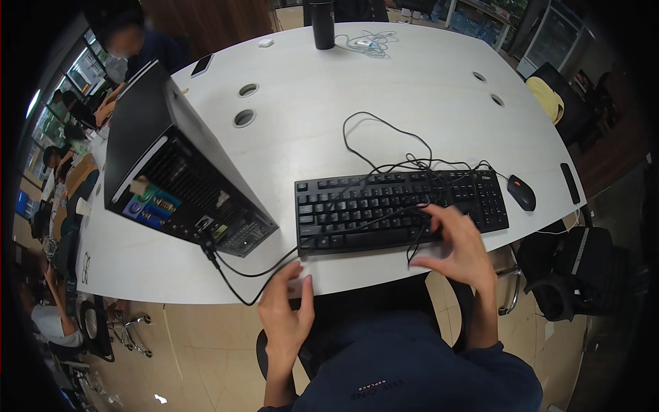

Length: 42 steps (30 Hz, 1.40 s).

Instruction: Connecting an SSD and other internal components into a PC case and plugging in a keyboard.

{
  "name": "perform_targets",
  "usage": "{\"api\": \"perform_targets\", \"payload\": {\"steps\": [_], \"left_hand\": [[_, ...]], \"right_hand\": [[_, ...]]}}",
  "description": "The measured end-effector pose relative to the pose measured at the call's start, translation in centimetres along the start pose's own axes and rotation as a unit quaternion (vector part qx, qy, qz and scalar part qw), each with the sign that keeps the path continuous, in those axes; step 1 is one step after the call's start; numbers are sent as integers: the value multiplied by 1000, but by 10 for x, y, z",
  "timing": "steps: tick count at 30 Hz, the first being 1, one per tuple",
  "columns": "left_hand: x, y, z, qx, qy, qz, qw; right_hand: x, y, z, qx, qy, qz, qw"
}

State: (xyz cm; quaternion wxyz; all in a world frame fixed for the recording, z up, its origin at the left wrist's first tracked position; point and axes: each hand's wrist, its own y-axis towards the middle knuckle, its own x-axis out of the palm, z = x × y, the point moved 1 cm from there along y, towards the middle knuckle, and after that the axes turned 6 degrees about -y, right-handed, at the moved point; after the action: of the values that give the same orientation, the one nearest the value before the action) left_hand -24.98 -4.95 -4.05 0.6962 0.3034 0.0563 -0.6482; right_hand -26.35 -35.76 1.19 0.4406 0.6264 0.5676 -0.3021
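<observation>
A black keyboard (329, 223) lies near the table's front edge, with thin black cables (391, 166) tangled over its top and behind it. My right hand (461, 248) hovers at the keyboard's front right, thumb and forefinger spread apart. A loop of cable passes close to these fingertips; whether they touch it I cannot tell. At the front edge, left of the keyboard, my left hand (285, 307) is open with nothing visible in it. Just beyond its fingers runs black cable from the rear ports of a black computer tower (185, 165). A black mouse (522, 193) sits right of the keyboard.
The white table (425, 89) has round cable holes. Farther back stand a black tumbler (322, 26), a coiled pale cable (371, 44) and a phone (202, 65). A slim black object (570, 183) lies at the right edge. Another person (147, 48) is behind the tower.
</observation>
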Motion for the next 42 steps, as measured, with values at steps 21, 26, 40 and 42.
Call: {"api": "perform_targets", "payload": {"steps": [21, 26, 40, 42], "left_hand": [[60, 77, 24, 201, 96, -145, 964], [64, 80, 16, 129, 146, -106, 975], [65, 102, 20, 18, 164, -27, 986], [63, 86, 15, 29, 144, -33, 989]], "right_hand": [[62, 208, 95, -291, -34, 2, 956], [64, 215, 84, -226, -14, -85, 970], [-30, 109, 60, -152, 153, -118, 969], [-33, 83, 68, -116, 102, -50, 987]]}}
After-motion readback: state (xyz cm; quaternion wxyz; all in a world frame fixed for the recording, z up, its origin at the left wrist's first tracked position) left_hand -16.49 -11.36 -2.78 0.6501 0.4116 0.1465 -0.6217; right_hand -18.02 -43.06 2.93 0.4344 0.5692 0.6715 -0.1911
